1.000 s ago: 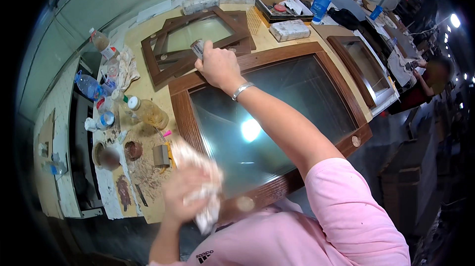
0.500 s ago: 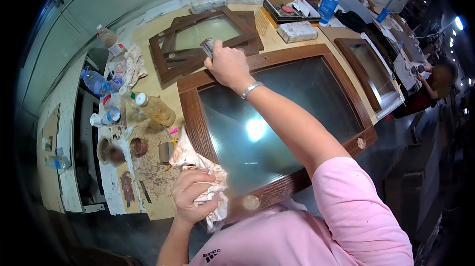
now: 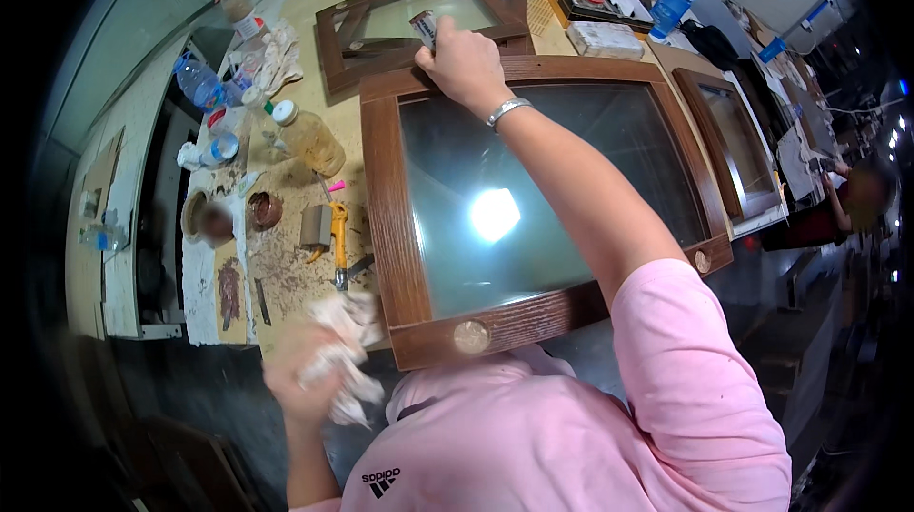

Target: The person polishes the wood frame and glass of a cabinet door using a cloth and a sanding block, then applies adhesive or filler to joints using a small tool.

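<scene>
While the glazed frame [image 3: 466,169] lies on the bench [image 3: 307,12] with its near rail close to the body, presumably for easy reach, the left hand [image 3: 303,369], blurred, has its fingers curled around a rag [image 3: 345,355], bunched perhaps for a firmer hold, just off the near left corner. Closed on a small grey block [image 3: 424,29], the right hand [image 3: 466,65] is at the far rail; contact cannot be told.

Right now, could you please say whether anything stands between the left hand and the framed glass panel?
Apart from the cloth held in the left hand, nothing visible blocks the way to the framed glass panel; the yellow tool lies farther up, beside its left edge.
</scene>
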Tool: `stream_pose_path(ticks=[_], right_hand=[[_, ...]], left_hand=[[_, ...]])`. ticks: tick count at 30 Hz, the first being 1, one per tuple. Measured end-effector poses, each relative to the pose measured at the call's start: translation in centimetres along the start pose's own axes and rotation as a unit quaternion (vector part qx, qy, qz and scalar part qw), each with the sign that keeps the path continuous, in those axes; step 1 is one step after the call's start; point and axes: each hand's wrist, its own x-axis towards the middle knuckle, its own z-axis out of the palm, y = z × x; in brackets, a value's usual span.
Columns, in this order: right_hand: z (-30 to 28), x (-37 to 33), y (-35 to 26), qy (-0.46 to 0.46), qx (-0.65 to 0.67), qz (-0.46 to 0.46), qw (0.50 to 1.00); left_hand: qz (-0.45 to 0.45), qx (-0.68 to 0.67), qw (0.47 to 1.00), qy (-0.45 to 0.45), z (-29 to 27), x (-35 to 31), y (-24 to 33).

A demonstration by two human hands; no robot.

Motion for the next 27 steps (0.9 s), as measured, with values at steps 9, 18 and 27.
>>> stream_pose_path(ticks=[9,18,27], right_hand=[[-0.4,-0.4,0.4,-0.043,-0.026,-0.062,0.997],[-0.3,-0.7,-0.2,-0.033,0.0,-0.07,0.997],[-2.2,-0.6,1.1,0.057,0.188,-0.084,0.977]], left_hand=[[-0.018,0.063,0.995,0.072,3.5,1.4,1.4],[0.009,0.254,0.957,0.137,3.5,2.4,-0.4],[0.044,0.327,0.936,0.121,3.0,-0.1,2.9]])
